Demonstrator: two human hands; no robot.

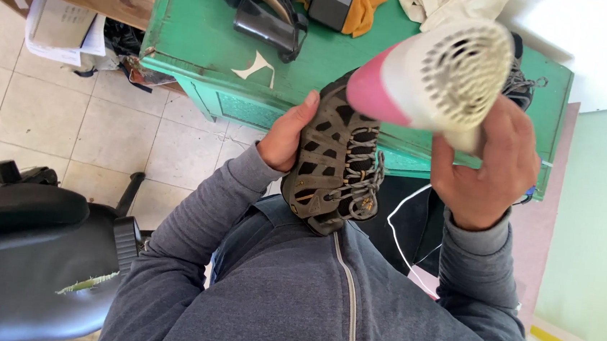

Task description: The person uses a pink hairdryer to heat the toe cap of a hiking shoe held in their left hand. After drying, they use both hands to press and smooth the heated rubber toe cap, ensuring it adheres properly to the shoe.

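My left hand (286, 134) grips a grey-brown laced shoe (333, 162) by its side, holding it upright in front of my chest with the laces facing right. My right hand (488, 167) is wrapped around the handle of a pink and white hair dryer (433, 76), whose vented white back faces the camera. The dryer's pink barrel points down-left at the top of the shoe, close to touching it. A second shoe (523, 83) lies on the green table, mostly hidden behind the dryer.
A green wooden table (198, 39) stands ahead, carrying black items (269, 16), an orange cloth (365, 6) and pale cloth (439, 2). A black office chair (23, 242) sits at lower left on the tiled floor. Papers (58, 28) lie under a wooden shelf at upper left.
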